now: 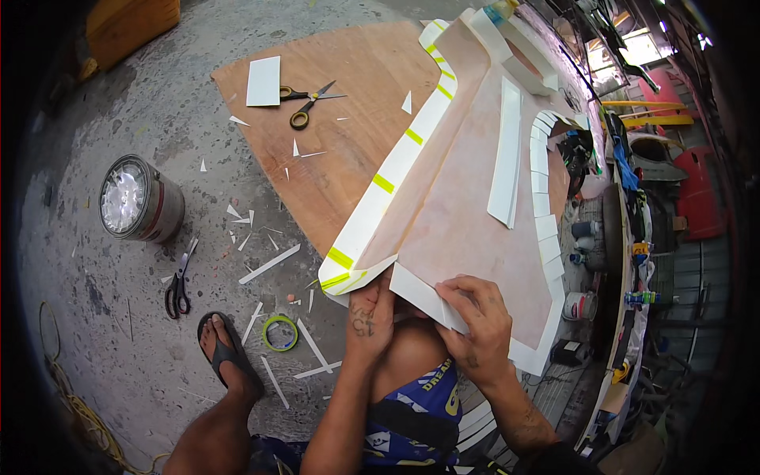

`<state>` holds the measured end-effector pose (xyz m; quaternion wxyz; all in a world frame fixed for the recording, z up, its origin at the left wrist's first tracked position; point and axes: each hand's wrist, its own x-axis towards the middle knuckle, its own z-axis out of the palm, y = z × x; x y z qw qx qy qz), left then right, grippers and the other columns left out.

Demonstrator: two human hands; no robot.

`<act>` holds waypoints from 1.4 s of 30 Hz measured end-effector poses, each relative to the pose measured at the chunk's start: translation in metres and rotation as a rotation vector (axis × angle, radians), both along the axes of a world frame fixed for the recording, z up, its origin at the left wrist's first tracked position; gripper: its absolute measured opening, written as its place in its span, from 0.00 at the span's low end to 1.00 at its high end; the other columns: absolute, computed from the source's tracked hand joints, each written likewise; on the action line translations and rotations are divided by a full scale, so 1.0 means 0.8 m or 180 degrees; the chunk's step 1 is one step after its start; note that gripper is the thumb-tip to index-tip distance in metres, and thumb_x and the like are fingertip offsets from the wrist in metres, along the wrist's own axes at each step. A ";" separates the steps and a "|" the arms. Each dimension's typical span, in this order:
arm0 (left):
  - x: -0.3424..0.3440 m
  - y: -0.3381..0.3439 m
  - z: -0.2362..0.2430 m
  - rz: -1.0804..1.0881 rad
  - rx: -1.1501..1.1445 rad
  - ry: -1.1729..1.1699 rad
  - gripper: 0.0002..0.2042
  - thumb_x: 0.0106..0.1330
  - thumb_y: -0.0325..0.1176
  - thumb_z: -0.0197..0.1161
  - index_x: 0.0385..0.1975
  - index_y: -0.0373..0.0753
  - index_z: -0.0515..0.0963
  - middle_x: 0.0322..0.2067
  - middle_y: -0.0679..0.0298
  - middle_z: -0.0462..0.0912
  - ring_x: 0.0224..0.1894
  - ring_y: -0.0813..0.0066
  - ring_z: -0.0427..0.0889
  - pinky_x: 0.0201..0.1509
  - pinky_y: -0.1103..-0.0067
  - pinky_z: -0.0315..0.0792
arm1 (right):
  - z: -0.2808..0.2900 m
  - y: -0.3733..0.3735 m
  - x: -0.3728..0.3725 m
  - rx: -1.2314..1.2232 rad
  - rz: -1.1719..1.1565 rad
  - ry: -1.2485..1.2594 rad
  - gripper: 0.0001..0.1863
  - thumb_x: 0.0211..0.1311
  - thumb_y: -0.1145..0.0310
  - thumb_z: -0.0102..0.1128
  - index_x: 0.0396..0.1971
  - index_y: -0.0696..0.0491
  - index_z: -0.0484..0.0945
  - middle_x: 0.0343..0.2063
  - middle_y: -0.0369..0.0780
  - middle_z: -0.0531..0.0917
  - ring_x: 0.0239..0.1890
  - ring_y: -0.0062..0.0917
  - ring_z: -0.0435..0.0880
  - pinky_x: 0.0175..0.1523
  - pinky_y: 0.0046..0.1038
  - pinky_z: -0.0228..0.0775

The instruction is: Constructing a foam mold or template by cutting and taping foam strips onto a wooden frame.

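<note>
Pinches white strip point(419, 293) in fingers of right hand point(480, 321), along near edge of pinkish panel point(455, 214). Has left hand point(369, 318) at near-left corner; can't tell grip, fingers partly hidden behind edge. Looks well along: shows white edging point(400, 161) down left side, crossed by yellow tape point(383, 183), plus short white pieces point(539, 164) around right-hand curve. Seems to leave near stretch, with no tape visible on strip.

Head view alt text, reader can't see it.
The right hand pinches a white strip at the near edge of a large pinkish panel, the left hand beside it. Yellow tape crosses the panel's white left border. Scissors lie on plywood; more scissors, a metal can, tape roll and white offcuts sit on concrete.
</note>
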<state>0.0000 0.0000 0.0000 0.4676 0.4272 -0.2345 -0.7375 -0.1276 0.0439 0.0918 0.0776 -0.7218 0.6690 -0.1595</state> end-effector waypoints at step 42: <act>-0.005 0.023 -0.001 -0.0692 -0.0806 -0.0534 0.19 0.79 0.31 0.45 0.30 0.26 0.80 0.23 0.56 0.84 0.23 0.71 0.85 0.30 0.79 0.80 | -0.010 0.004 -0.001 -0.0210 0.0033 -0.0024 0.29 0.40 0.77 0.71 0.49 0.58 0.81 0.44 0.42 0.81 0.48 0.41 0.81 0.50 0.37 0.77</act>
